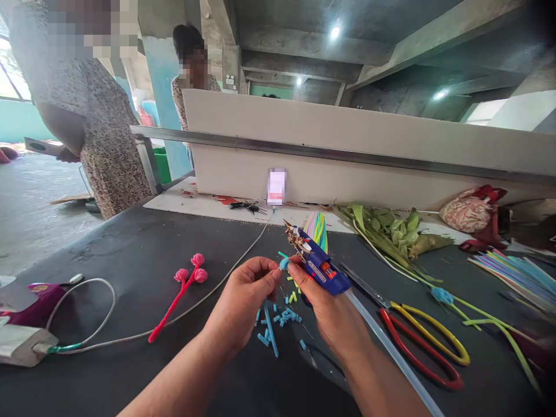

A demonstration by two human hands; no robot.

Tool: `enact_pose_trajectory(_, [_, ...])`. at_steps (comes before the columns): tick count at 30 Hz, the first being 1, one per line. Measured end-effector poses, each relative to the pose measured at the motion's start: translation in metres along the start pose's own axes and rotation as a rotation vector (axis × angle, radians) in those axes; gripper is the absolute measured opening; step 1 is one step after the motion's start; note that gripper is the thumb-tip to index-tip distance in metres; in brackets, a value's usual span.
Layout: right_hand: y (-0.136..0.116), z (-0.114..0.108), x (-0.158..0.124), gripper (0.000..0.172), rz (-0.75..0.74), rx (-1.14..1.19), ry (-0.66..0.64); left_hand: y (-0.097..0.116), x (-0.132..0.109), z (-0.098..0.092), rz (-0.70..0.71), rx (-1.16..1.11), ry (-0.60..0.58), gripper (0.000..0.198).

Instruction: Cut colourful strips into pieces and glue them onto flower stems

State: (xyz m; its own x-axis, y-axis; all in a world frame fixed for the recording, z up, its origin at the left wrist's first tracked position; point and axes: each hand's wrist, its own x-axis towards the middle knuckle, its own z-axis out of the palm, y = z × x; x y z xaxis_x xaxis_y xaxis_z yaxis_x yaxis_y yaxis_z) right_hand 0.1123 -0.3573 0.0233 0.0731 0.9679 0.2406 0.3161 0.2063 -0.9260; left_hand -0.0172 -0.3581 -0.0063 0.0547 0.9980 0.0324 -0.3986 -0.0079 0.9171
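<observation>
Between the fingertips of both hands is a small blue piece [284, 264]. My left hand [247, 298] pinches it from the left, thumb and fingers pressed together. My right hand [324, 304] touches its right side with the thumb and also holds a blue glue gun [325, 269], whose dirty nozzle points up and left. A long clear glue stick [386, 347] runs from the gun's back over the right forearm. Cut blue pieces [289, 317] and a blue strip [270, 330] lie below the hands on the dark table [174, 376].
Scissors [417, 336] lie right of the hands, a pink flower stem [178, 301] left. A white cable [212, 288] crosses the table. Behind are a phone [277, 186], pliers [247, 206], green leaves [391, 229] and coloured strips [516, 275]. Two people stand beyond the table.
</observation>
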Motion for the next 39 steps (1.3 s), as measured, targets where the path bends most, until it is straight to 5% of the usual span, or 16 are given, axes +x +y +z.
enact_pose_trajectory(9, [0.014,-0.003,0.003,0.037,0.042,0.019,0.004,0.000,0.001,-0.002,-0.056,-0.161,-0.042,0.017])
enact_pose_trajectory(24, [0.016,-0.001,0.002,0.031,-0.016,0.102,-0.054,0.010,-0.004,-0.001,-0.189,-0.336,-0.206,0.014])
enact_pose_trajectory(39, [-0.005,0.000,0.000,0.028,0.016,-0.086,-0.038,0.001,-0.001,0.004,-0.024,-0.052,-0.060,0.019])
